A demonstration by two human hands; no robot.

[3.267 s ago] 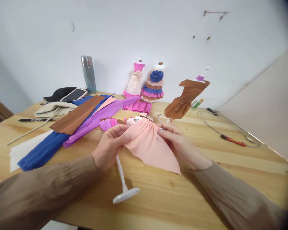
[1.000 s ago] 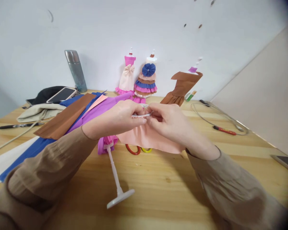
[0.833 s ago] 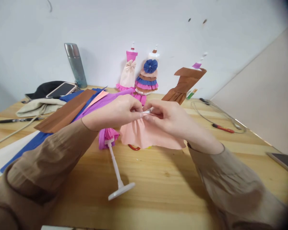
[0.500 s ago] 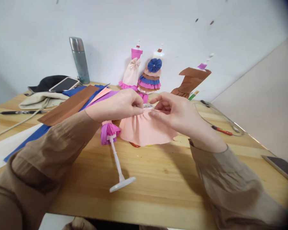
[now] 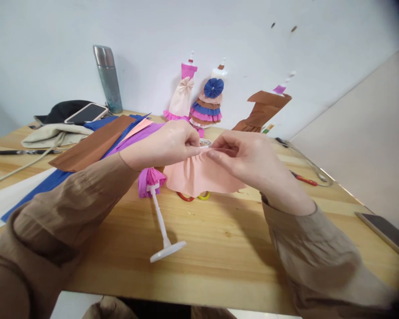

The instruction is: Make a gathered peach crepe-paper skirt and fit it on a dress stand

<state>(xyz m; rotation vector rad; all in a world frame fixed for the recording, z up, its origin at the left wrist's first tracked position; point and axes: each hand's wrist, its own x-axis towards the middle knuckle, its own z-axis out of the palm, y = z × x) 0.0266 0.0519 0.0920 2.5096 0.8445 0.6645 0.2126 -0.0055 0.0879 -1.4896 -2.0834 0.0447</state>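
Note:
A peach crepe paper sheet, gathered in small pleats along its top edge, hangs between my two hands. My left hand pinches that edge at its left part, thumb against finger. Close beside it, my right hand pinches the same edge further right. Under the paper's lower rim, red and yellow handle loops show on the table; the rest is covered. Left of the paper lies a small white dress stand with a pink and purple ruffled skirt, its upper part hidden behind my left arm.
Two dressed mini mannequins stand against the wall, and a brown-dressed one leans at right. Crepe sheets, a pen, a phone and a bottle are at left. A red-handled tool and another phone lie right.
My right fingers have closed onto the peach paper's top edge, nearer my left hand. The paper has lifted slightly, showing more of the red and yellow loops. The view has shifted a little.

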